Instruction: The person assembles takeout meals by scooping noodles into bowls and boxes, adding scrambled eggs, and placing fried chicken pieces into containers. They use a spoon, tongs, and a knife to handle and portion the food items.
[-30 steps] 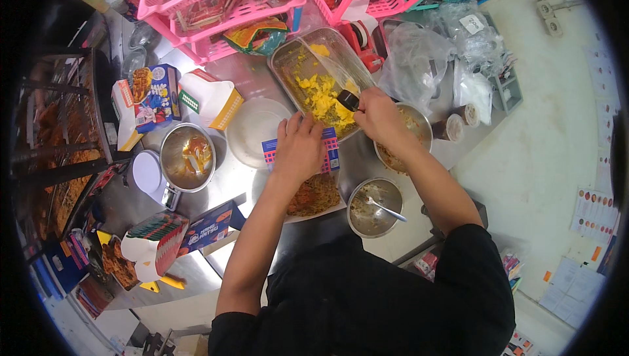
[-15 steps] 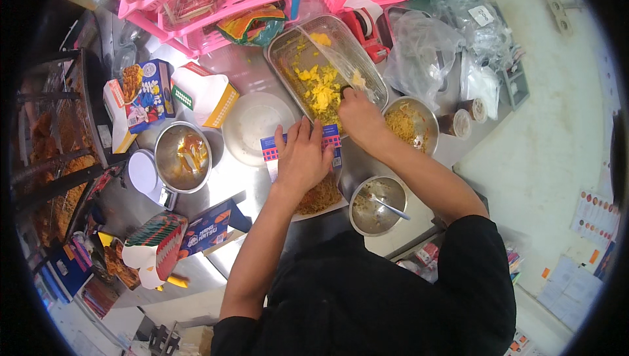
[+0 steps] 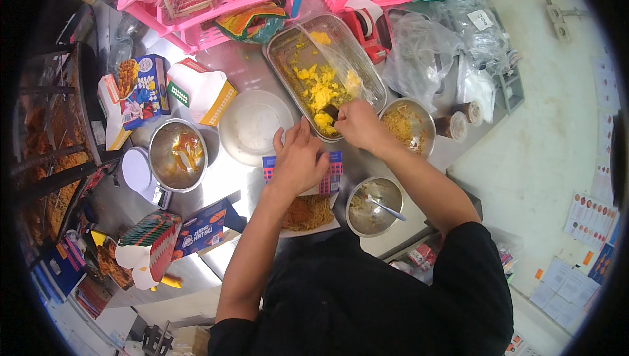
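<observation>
My right hand (image 3: 359,124) is closed around a dark serving spoon (image 3: 332,113), whose head rests among yellow scrambled egg (image 3: 319,87). The egg lies in a rectangular metal tray (image 3: 270,50), partly under clear plastic film. Over the raised blue-and-pink flap of a takeout box (image 3: 335,166) lies my left hand (image 3: 298,160), fingers stretched and slightly apart. Noodles with a reddish-brown topping (image 3: 309,214) fill the box, partly hidden by my left forearm. Just beyond my left hand sits a round pale plate (image 3: 254,126).
Metal bowls stand around: one with sauce (image 3: 178,155), one with noodles (image 3: 407,125), one with a spoon (image 3: 375,206). Folded cartons (image 3: 200,92) and a white scale (image 3: 139,171) are left. Pink baskets (image 3: 213,2) line the back; plastic bags (image 3: 422,54) and lidded cups (image 3: 452,127) sit right.
My right hand has come nearer along the tray, bringing the spoon's dark head into plain view at the egg. More of the noodles shows in the box below my left hand.
</observation>
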`<act>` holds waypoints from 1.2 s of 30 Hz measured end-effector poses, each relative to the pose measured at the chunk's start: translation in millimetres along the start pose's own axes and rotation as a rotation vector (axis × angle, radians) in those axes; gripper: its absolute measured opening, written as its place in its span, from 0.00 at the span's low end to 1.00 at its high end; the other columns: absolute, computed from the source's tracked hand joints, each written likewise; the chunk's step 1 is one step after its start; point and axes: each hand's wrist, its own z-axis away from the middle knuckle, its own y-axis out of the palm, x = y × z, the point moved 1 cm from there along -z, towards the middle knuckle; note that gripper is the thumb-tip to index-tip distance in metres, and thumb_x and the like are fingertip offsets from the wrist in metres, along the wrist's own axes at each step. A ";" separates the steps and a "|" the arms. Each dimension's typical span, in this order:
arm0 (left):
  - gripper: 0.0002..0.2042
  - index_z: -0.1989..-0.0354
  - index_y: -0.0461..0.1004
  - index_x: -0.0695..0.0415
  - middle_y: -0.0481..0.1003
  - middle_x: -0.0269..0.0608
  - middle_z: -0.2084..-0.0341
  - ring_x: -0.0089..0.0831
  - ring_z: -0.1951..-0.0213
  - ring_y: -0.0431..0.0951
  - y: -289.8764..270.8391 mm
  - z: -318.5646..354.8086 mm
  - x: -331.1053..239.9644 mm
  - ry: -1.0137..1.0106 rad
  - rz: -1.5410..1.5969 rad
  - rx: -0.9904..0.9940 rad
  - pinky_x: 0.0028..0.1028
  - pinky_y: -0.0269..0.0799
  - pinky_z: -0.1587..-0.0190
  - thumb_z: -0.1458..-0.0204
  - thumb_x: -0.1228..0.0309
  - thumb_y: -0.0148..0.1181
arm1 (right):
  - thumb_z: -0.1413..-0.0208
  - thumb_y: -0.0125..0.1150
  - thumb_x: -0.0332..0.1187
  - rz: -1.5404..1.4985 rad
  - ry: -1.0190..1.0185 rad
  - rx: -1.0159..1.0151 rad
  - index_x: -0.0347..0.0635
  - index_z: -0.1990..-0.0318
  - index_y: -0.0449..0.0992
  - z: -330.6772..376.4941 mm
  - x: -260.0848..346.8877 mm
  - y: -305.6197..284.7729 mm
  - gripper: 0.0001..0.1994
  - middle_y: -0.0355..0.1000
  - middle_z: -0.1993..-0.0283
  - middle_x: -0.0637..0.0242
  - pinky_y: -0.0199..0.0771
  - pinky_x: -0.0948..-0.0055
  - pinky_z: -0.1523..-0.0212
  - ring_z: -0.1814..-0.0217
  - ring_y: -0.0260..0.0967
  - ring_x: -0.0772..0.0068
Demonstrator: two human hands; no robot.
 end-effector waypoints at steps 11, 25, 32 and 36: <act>0.22 0.43 0.75 0.60 0.62 0.65 0.29 0.55 0.28 0.61 -3.9 3.0 2.0 -0.036 0.061 0.058 0.62 0.41 0.26 0.49 0.69 0.61 | 0.51 0.69 0.24 -0.643 0.479 0.054 0.36 0.73 0.79 -11.4 -13.1 -13.6 0.04 0.70 0.77 0.67 0.58 0.70 0.83 0.78 0.65 0.75; 0.35 0.31 0.65 0.70 0.59 0.64 0.27 0.55 0.25 0.57 3.2 12.5 -13.7 -0.063 -0.081 0.117 0.66 0.44 0.28 0.50 0.66 0.60 | 0.48 0.61 0.25 0.120 -0.334 -0.110 0.29 0.68 0.76 -0.8 4.8 24.2 0.06 0.73 0.63 0.44 0.78 0.49 0.56 0.57 0.76 0.39; 0.36 0.31 0.65 0.69 0.58 0.64 0.26 0.58 0.25 0.55 4.4 12.6 -14.5 -0.070 -0.078 0.133 0.63 0.48 0.30 0.51 0.66 0.61 | 0.50 0.66 0.26 -0.201 -0.046 0.028 0.34 0.68 0.79 3.0 -10.1 4.1 0.05 0.74 0.72 0.56 0.70 0.62 0.71 0.75 0.70 0.59; 0.36 0.31 0.66 0.67 0.60 0.62 0.27 0.57 0.25 0.56 4.4 11.6 -15.4 -0.069 -0.106 0.126 0.61 0.50 0.31 0.52 0.67 0.62 | 0.49 0.69 0.26 -0.563 0.286 0.210 0.37 0.67 0.79 -4.4 -25.3 -8.8 0.05 0.69 0.73 0.72 0.58 0.71 0.79 0.77 0.61 0.80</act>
